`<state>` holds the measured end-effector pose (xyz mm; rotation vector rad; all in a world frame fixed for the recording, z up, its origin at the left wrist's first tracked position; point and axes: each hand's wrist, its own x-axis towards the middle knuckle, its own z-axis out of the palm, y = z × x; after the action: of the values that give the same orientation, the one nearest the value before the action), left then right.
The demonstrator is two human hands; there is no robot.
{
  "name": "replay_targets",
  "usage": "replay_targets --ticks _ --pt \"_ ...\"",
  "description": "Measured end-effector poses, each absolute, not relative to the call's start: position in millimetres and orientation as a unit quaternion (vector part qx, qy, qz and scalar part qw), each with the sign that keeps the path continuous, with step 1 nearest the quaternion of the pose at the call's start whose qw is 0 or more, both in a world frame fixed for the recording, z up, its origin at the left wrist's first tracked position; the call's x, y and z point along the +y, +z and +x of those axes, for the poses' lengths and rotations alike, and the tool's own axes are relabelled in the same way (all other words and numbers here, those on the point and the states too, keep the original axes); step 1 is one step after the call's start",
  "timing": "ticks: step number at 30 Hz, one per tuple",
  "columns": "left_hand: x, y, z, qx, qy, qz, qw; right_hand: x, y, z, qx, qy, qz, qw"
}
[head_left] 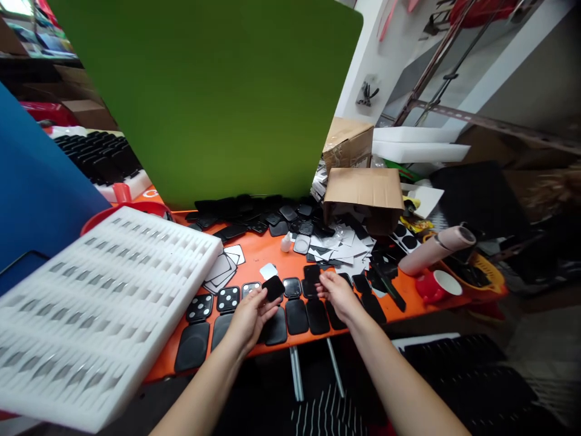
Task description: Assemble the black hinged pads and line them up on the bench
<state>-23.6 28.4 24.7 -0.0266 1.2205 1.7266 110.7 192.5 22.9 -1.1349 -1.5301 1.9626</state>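
My left hand [249, 316] pinches a small black square pad [273, 287] with rounded corners, held up over the row. In front of my right hand [338, 293] is a black rectangular piece [311, 274], its edge between my thumb and fingers. Below lies a row of open hinged black cases, such as the one with a plain black lower half [297, 317]. Three lids at the left carry white dots, one being the dotted lid [200, 307]. A white rounded square [269, 270] lies just behind my left hand.
A white foam tray [181, 242] with slots leans at left. Behind are loose black parts [240, 212], white sheets [349, 245], a small white bottle [285, 242] and a cardboard box [363, 188]. At right stand a pink flask [431, 251] and red mug [436, 287].
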Motion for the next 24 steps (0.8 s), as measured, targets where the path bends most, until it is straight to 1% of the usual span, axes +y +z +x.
replay_targets --ticks 4,7,11,13,14,16,17,18,20,21,24 --pt "33.6 22.3 -17.2 0.468 0.713 -0.068 0.517 204.5 8.6 163.7 -0.456 0.698 -0.485 0.264" --pt "38.7 16.6 -10.4 0.477 0.697 -0.057 0.533 221.9 0.8 194.9 -0.399 0.684 -0.524 0.315" --pt "43.7 13.9 0.0 0.516 0.671 -0.01 0.532 261.0 8.8 213.5 -0.356 0.655 -0.531 0.402" --pt "44.2 14.0 4.8 0.523 0.67 0.008 0.526 264.7 13.7 207.3 -0.356 0.66 -0.522 0.407" --pt "43.9 13.2 7.0 0.529 0.671 0.017 0.52 258.6 14.3 199.8 -0.359 0.67 -0.515 0.396" --pt "42.0 8.8 11.0 0.547 0.665 0.043 0.506 231.5 12.0 178.8 -0.393 0.7 -0.489 0.341" --pt "40.2 5.3 13.0 0.557 0.66 0.061 0.5 212.8 9.9 167.1 -0.424 0.722 -0.463 0.29" --pt "37.5 1.3 15.0 0.566 0.653 0.081 0.497 192.8 7.9 155.6 -0.507 0.729 -0.41 0.208" --pt "29.4 -6.1 18.0 0.576 0.644 0.129 0.487 155.9 6.1 136.2 -0.617 0.703 -0.333 0.118" --pt "23.8 -8.8 18.5 0.579 0.643 0.153 0.477 141.5 6.3 128.5 -0.652 0.688 -0.306 0.089" --pt "1.1 -9.6 13.4 0.627 0.621 0.214 0.419 119.2 7.6 109.5 -0.68 0.674 -0.283 0.046"
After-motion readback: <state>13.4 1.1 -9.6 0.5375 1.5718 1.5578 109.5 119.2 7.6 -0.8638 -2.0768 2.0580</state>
